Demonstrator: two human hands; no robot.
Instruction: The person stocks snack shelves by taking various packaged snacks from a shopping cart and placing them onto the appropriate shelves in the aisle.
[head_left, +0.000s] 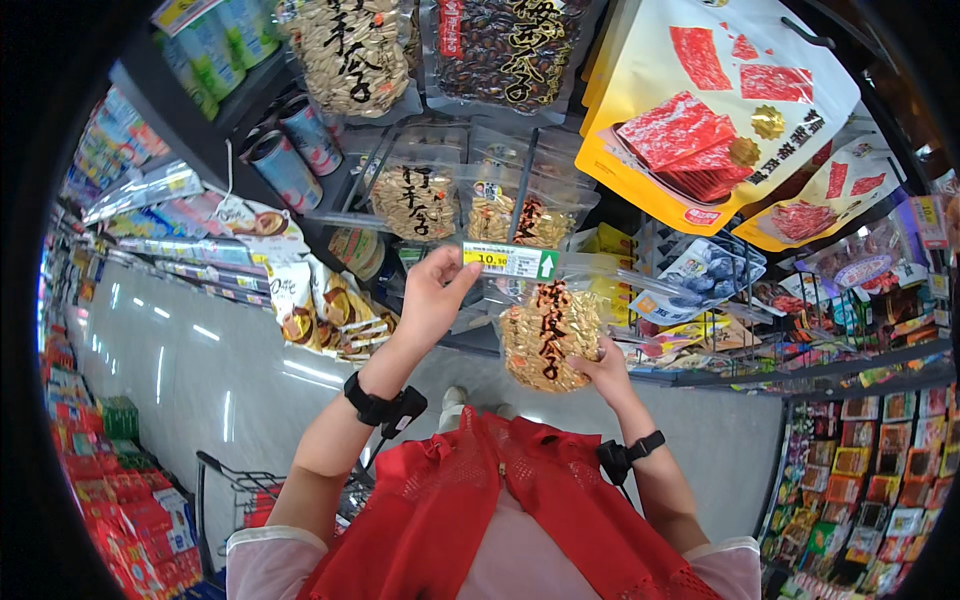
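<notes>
My left hand (436, 294) pinches the left end of a price tag (517, 262) at the front of a display hook. In my right hand (604, 369) is a clear bag of melon seeds (551, 337), gripped by its lower right edge; it bears printed characters. The bag's top lies just under the tag, and I cannot tell whether it still hangs on a hook. Behind the tag hang more seed bags, one with pale seeds (415, 202) and another (487, 214) partly covered by a hook.
Large seed bags (517, 56) and a big yellow-and-white snack pouch (720, 112) hang above. Drink cans (285, 171) stand on a shelf at left, near hanging snack pouches (322, 300). A shopping cart (240, 487) is at lower left. More racks (862, 480) line the right.
</notes>
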